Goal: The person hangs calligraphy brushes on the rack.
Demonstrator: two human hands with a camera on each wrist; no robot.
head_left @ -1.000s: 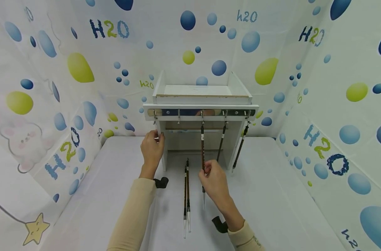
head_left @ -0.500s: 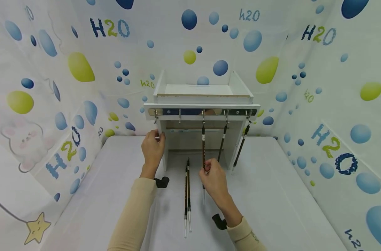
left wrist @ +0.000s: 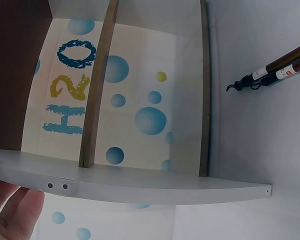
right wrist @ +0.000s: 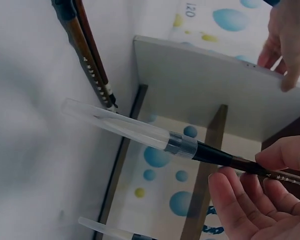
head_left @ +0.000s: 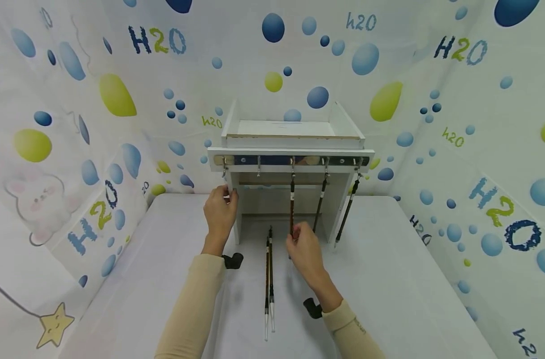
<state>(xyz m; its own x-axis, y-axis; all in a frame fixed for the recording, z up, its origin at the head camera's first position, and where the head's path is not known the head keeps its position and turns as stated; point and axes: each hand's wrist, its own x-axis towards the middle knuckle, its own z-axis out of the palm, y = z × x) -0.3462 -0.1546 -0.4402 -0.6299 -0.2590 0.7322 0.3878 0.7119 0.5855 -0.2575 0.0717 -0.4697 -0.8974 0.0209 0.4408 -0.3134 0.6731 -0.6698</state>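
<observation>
My right hand [head_left: 307,254] pinches a calligraphy brush [head_left: 292,202] that hangs from the middle hook of a white rack [head_left: 290,153]. In the right wrist view, thumb and fingertips hold its dark handle, and a clear cap [right wrist: 125,125] covers the brush head. My left hand [head_left: 219,214] grips the front edge of the rack's left side panel [left wrist: 140,187], fingers on the outer side. Two more brushes hang to the right: a nearer one [head_left: 320,204] and one on the far right hook [head_left: 346,212]. The two left hooks [head_left: 259,167] hold nothing.
Two capped brushes [head_left: 270,279] lie side by side on the white table [head_left: 389,299], between my forearms. An open tray [head_left: 283,128] tops the rack. Printed white cloth [head_left: 236,45] surrounds the table on the back and sides.
My right hand has risen slightly with the middle brush, and the brush's lower end has gone mostly out of sight behind it. The left hand keeps its grip on the panel. The head view shifted a little.
</observation>
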